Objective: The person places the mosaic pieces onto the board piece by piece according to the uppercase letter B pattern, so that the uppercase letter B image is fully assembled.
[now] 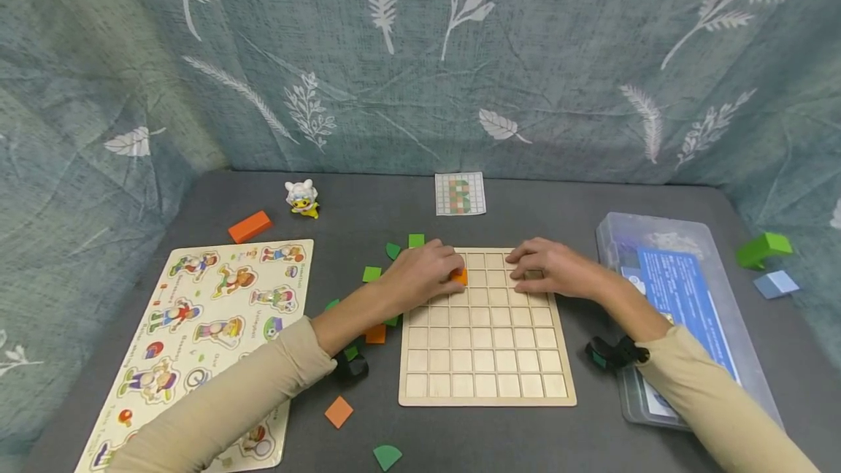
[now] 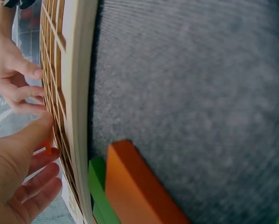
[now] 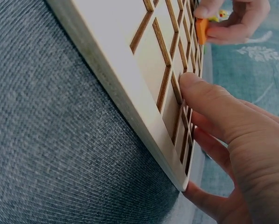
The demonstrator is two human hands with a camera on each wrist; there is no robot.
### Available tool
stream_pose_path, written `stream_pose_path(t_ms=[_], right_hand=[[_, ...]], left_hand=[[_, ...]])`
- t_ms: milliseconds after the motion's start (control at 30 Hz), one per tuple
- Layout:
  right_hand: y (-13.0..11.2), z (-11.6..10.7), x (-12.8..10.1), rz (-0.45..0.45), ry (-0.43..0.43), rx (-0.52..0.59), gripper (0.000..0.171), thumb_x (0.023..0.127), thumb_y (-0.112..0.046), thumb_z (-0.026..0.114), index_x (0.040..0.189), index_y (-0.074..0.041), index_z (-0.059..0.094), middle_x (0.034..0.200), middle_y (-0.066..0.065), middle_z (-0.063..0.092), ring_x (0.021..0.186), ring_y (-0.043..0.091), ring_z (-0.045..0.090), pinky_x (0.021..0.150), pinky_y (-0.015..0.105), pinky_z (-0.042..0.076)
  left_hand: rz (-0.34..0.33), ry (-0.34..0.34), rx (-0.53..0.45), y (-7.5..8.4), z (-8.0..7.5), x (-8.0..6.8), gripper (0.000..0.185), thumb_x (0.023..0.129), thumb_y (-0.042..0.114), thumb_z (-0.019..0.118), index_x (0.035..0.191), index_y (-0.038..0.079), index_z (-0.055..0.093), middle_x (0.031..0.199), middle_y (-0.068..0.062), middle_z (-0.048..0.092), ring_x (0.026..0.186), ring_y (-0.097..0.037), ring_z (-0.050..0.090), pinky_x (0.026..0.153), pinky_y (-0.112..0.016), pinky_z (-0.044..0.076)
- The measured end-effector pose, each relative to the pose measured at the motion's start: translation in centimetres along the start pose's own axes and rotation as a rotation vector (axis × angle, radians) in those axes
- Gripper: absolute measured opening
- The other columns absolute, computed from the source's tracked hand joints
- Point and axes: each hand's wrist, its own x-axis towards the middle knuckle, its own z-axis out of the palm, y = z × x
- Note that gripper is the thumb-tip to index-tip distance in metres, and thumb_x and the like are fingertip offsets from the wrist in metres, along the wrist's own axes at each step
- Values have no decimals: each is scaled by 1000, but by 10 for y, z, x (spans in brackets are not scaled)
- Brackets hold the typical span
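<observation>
A pale wooden grid board (image 1: 486, 356) lies flat on the grey table. My left hand (image 1: 453, 273) pinches a small orange tile (image 1: 461, 277) over the board's upper left cells. The right wrist view shows the same orange tile (image 3: 201, 31) held between thumb and fingers against the board (image 3: 144, 42). My right hand (image 1: 520, 273) rests with straight fingers on the board's upper right cells. Its thumb (image 3: 209, 100) lies flat on the grid. In the left wrist view my left hand (image 2: 39, 140) is at the board's edge (image 2: 79, 93).
Loose green and orange tiles (image 1: 371, 274) lie left of the board, with an orange tile (image 1: 339, 411) in front. A character puzzle (image 1: 217, 320) lies at left, a pattern card (image 1: 460, 193) behind. A clear plastic box (image 1: 683, 312) stands at right, a green block (image 1: 763, 248) beyond it.
</observation>
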Motion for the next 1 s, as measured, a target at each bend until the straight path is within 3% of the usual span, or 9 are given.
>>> stream_pose_path(t_ms=[500,767,867,1000], right_hand=[[-1,0,0,27,-6,10,15,86,-21,73,99,-14,75,118,9,65,107,26,59,85,41,52],[-3,2,4,17,-4,10,17,85,-21,74,100,-12,75,118,10,65,108,27,59,86,42,52],[-3,1,3,17,-4,2,18,85,-21,74,100,-12,75,119,9,65,109,27,59,87,42,52],[-3,1,2,18,5,-5,17,84,-20,75,99,-12,75,117,9,66,108,27,60,86,43,53]], left_hand=[[27,12,23,0,6,2,21,88,36,70,93,16,67,92,3,65,81,-13,55,63,-24,48],[-17,-59,-45,-2,-4,-5,23,89,38,69,95,16,71,108,-1,63,90,-16,56,66,-23,47],[-54,-87,-111,-12,-18,-13,25,91,37,67,101,15,73,116,-4,61,95,-19,56,68,-26,49],[-183,-70,-248,-46,-36,-29,29,94,32,63,113,11,69,117,-8,62,102,-24,59,80,-37,52]])
